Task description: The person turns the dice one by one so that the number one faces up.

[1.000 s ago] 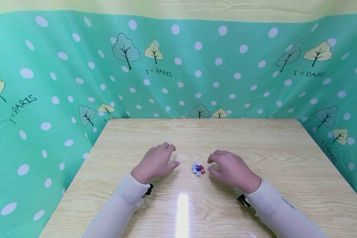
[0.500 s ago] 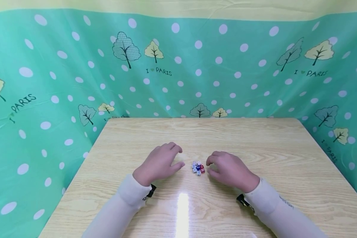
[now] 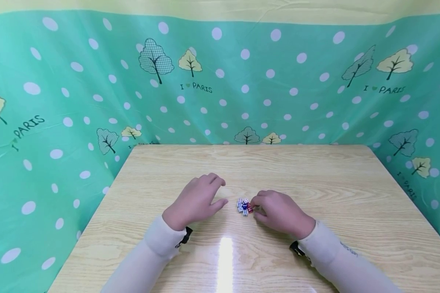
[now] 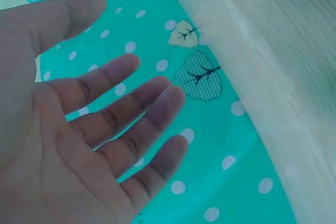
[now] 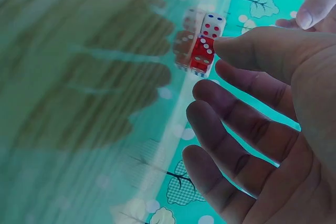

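Note:
A small cluster of dice lies on the wooden table, with white dice (image 3: 240, 204), a blue die (image 3: 245, 206) and red dice (image 3: 250, 210) on its right side. My right hand (image 3: 282, 211) is at that right side, its index finger and thumb spread around the nearest red die (image 5: 202, 53). In the right wrist view the thumb tip overlaps this die's edge; whether it touches cannot be told. My left hand (image 3: 198, 199) hovers left of the cluster, apart from it. Its palm (image 4: 58, 150) holds nothing, with fingers loosely bent and thumb spread.
The pale wood-grain table (image 3: 297, 162) extends around the dice, with a bright light reflection (image 3: 225, 264) in front of them. A green dotted curtain (image 3: 220, 89) with tree prints surrounds the back and sides.
My right hand has moved left to the red dice, its fingertips lower. The left hand has shifted slightly right toward the cluster. The dice have kept their places.

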Tool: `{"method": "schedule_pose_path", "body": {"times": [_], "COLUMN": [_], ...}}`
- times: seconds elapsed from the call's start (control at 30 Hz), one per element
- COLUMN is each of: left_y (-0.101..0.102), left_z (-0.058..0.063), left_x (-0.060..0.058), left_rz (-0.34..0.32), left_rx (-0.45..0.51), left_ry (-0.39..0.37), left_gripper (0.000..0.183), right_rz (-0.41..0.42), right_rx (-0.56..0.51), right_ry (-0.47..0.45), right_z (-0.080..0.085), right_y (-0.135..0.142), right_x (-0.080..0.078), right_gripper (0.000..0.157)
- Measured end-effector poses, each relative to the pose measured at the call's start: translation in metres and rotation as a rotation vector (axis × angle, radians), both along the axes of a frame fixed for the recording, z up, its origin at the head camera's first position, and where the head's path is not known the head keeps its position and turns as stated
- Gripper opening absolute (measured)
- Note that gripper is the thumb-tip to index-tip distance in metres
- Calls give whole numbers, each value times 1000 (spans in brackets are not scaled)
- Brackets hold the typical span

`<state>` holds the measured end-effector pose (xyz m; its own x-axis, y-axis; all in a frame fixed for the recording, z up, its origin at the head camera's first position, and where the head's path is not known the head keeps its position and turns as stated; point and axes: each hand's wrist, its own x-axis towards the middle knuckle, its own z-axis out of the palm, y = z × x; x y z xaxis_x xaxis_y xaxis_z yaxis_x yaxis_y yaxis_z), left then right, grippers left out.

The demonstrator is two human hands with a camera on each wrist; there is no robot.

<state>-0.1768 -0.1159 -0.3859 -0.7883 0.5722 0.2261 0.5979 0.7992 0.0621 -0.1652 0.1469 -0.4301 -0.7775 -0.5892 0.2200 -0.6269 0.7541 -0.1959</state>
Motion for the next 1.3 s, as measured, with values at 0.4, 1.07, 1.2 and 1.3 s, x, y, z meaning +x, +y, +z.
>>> {"method": "schedule_pose_path", "body": {"times": [0.4,1.07,1.2,1.3], "left_y": [-10,-22,-22,-22], "left_z": [5,-5,-7,-7], "left_x": [-5,-16,-16,-16], "left_rz": [58,121,124,132], "left_rx": [-6,-10,-18,-39], "left_ry": [-32,-65,-72,-81], "left_gripper": [47,46,46,47], "right_rz": [7,-15,-2,12], "right_rx": [8,21,7,-4], "right_ry": [-2,12,-2,-13], "right_z": [0,1,0,-1], "right_y": [-3,2,1,1], "right_x": [1,0,0,0], "right_gripper": [14,10,10,10]}}
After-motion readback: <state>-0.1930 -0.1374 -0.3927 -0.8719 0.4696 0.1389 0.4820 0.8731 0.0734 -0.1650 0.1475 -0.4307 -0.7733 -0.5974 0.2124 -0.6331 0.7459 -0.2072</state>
